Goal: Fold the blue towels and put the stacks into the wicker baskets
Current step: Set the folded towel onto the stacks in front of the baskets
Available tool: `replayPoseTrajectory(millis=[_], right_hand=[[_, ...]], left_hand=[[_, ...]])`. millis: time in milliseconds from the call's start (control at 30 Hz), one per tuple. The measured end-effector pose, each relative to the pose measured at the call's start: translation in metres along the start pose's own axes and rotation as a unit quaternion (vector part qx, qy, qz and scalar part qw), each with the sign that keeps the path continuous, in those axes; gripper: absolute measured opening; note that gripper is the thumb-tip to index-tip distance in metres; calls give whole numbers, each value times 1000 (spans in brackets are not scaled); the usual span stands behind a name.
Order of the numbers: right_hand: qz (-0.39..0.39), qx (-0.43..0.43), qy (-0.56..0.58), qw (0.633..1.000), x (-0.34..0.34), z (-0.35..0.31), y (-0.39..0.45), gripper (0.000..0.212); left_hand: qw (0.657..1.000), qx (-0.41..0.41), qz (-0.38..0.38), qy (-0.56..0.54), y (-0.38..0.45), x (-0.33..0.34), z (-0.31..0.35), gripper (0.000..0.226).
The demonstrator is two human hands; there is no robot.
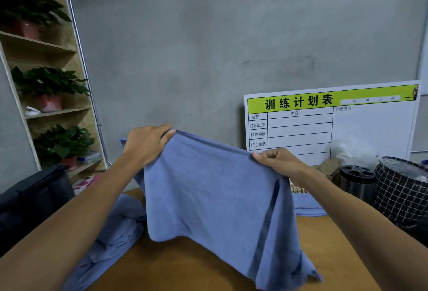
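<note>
Against the grey concrete wall [208, 47], over my wooden table [180, 265], my left hand [146, 143] and right hand [276, 161] each pinch the soft blue towel [215, 193], holding it up, hanging creased.

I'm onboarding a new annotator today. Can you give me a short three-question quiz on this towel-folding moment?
1. True or false: the blue towel held up over the table is gripped by one hand only.
2. Which side of the table holds the heap of unfolded towels? A) the person's left B) the person's right
3. Fill in: the towel's top edge is pinched by the left hand and the ____ hand.

Key: 1 false; 2 A; 3 right.
</note>
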State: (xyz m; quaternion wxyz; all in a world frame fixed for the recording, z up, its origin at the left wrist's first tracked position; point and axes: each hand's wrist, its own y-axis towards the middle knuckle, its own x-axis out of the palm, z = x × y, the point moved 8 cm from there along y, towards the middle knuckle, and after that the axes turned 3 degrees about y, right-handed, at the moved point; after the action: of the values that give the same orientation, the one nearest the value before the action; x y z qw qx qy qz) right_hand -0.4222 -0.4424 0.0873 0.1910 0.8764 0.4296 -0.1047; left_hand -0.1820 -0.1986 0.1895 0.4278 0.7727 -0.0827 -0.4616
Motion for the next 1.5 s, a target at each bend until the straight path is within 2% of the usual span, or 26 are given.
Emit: replayPoseTrajectory(millis=[67, 133, 233, 367, 533, 633, 733, 900, 1100, 1267, 1500], right_hand=[[1, -48, -85, 995, -7, -8, 5, 41], [-2, -83, -209, 974, -10, -13, 11, 28], [29, -113, -284, 952, -17, -13, 12, 31], [131, -113, -302, 937, -33, -5, 11, 22], [231, -95, -288, 924, -38, -8, 6, 36], [254, -98, -224, 936, -41, -10, 11, 24], [229, -127, -177, 949, -36, -19, 17, 18], [190, -146, -226, 944, -34, -25, 15, 37], [299, -147, -328, 884, -63, -42, -13, 65], [333, -146, -342, 866, -78, -60, -32, 74], [357, -175, -356, 846, -89, -95, -81, 72]], left_hand=[[1000, 2, 7, 10, 0, -3, -1, 35], [1000, 9, 10, 24, -1, -5, 0, 35], [999, 17, 30, 35, -1, -16, -4, 34], [998, 8, 59, 16, -1, -35, -12, 32], [998, 11, 63, 17, 3, -41, -3, 33], [998, 14, 55, 22, 0, -38, -9, 34], [999, -7, 32, 22, -5, -30, -22, 34], [1000, -20, -3, 13, -17, -18, -40, 31], [1000, -5, 18, -5, -31, -26, -38, 38], [998, 8, 62, -5, -42, -46, -31, 38], [989, 18, 145, -37, -70, -91, -20, 39]])
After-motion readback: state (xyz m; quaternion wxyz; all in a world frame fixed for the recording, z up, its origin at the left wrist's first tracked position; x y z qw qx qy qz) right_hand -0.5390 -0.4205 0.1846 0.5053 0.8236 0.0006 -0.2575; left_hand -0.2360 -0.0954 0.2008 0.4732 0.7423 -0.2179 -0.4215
